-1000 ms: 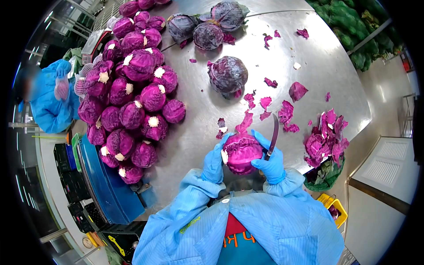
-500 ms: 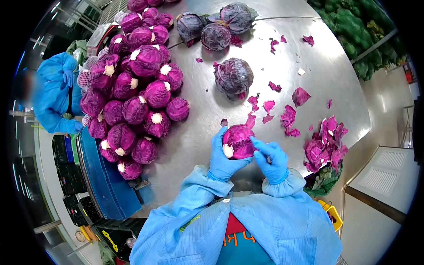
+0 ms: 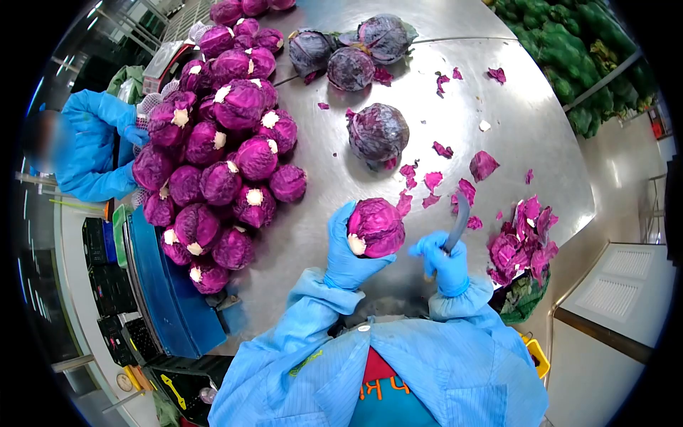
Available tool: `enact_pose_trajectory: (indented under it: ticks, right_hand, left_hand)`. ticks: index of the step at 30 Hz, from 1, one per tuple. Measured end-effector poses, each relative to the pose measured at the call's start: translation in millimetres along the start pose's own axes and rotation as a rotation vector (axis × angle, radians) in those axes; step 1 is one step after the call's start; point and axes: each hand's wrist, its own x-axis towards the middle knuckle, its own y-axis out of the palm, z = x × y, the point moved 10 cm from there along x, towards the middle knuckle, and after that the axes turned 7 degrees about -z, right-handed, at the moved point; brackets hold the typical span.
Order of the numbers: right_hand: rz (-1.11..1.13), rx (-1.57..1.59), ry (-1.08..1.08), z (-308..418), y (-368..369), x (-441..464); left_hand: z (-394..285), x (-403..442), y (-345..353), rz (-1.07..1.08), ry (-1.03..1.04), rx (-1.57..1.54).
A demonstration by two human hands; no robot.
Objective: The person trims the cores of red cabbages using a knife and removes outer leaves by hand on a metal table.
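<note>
A peeled red cabbage [image 3: 377, 226] rests in my gloved left hand [image 3: 346, 255], whose fingers wrap its left side and underside; its white stem end faces lower left. My gloved right hand [image 3: 446, 263], apart from the cabbage on its right, is closed round a knife [image 3: 459, 222] with a curved blade pointing up. Beyond the held cabbage, a dark unpeeled cabbage [image 3: 378, 133] sits on the steel table [image 3: 320, 178]. Loose purple leaf scraps [image 3: 484, 166] lie to its right.
A large pile of peeled cabbages [image 3: 238, 107] covers the table's left. More dark cabbages [image 3: 351, 69] sit at the back. A leaf heap [image 3: 523, 238] lies at the right edge above a green net bag [image 3: 525, 299]. A co-worker [image 3: 92, 146] in blue stands at left, hands at the pile.
My right hand has moved off the cabbage to the right, knife blade raised. My left hand alone now holds the cabbage, turned and shifted slightly left. The co-worker's arms have moved toward the pile.
</note>
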Motion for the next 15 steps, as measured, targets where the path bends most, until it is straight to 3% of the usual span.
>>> enact_pose_trajectory:
  ticks: [2, 3, 4, 7, 10, 12, 15]
  right_hand:
    - [-0.153, -0.261, -0.2, 17.7, -0.2, 12.4]
    - [-0.234, -0.391, -0.303, 31.3, 0.1, 15.9]
    - [-0.135, -0.474, -0.193, 27.1, 7.3, 18.3]
    - [-0.049, -0.252, 0.095, -2.2, 17.5, 12.7]
    - [-0.037, -0.617, -0.255, 19.4, 32.3, 10.5]
    - [-0.006, -0.815, -0.42, 33.3, 48.1, 3.8]
    - [-0.107, -0.816, -0.378, 37.4, 42.0, -1.6]
  left_hand:
    - [27.9, -7.1, 12.3, 0.089, -0.276, -0.469]
    - [28.6, -8.3, 15.8, 0.138, -0.31, -0.556]
    - [28.9, -10.9, 18.4, 0.188, -0.346, -0.643]
    - [29.4, -26.4, 31.1, 0.243, -0.588, -0.877]
    - [30.4, -43.1, 38.8, 0.15, -0.836, -1.245]
    - [43.6, -50.0, 33.4, 0.103, -0.885, -1.187]
    - [50.9, -50.9, 28.6, 0.089, -0.899, -1.035]
